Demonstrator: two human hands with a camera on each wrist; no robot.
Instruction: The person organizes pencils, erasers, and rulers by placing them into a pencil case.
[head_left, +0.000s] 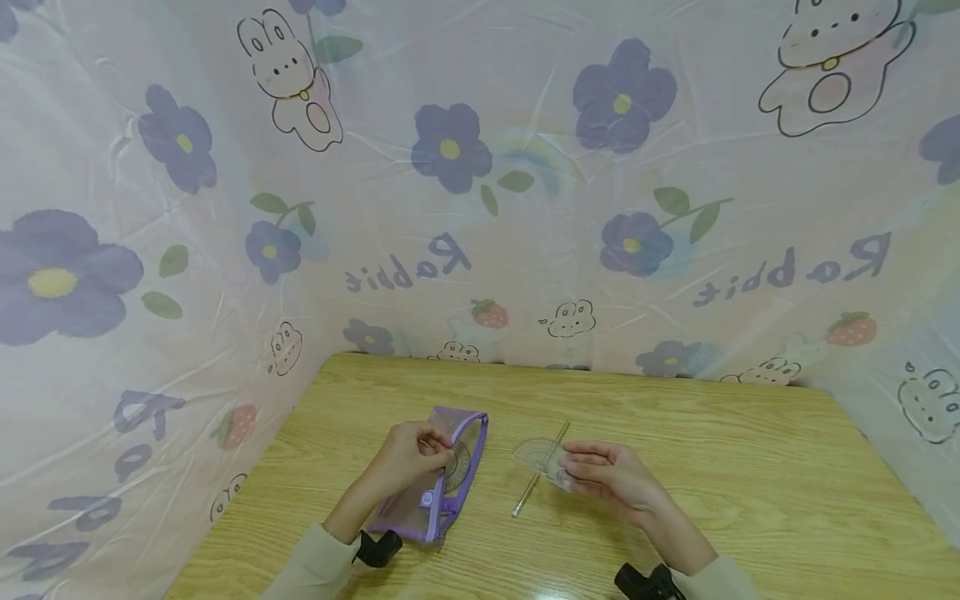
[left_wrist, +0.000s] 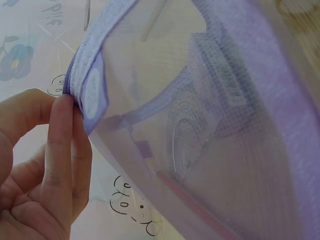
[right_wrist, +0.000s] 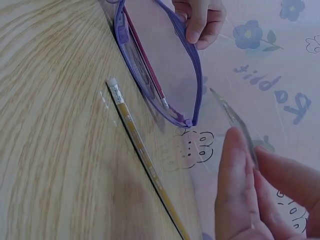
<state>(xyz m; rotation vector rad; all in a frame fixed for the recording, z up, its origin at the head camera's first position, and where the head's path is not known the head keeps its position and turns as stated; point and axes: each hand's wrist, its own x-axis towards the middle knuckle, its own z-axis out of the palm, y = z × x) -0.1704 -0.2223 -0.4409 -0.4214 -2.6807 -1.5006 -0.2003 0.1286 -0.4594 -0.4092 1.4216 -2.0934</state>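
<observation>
At the left of the head view, my left hand (head_left: 405, 457) pinches the upper edge of a purple zippered mesh pencil pouch (head_left: 401, 510), whose mouth gapes. Inside it lie a clear curved piece with markings (head_left: 457, 468), a red pencil (right_wrist: 143, 57) and a block with a barcode label (left_wrist: 220, 75). To the right, my right hand (head_left: 618, 483) holds a clear protractor (head_left: 536, 454) between thumb and fingers, raised over the table. Seen edge-on in the right wrist view, the protractor (right_wrist: 235, 120) tilts toward the pouch. A yellow pencil (right_wrist: 142, 157) with a white eraser lies on the wood beneath.
The wood-grain table (head_left: 750, 467) extends to the right and behind the hands. A pale curtain (head_left: 525, 233) printed with flowers and rabbits hangs along the back and sides. Black wrist cameras (head_left: 378, 548) are strapped at both sleeves.
</observation>
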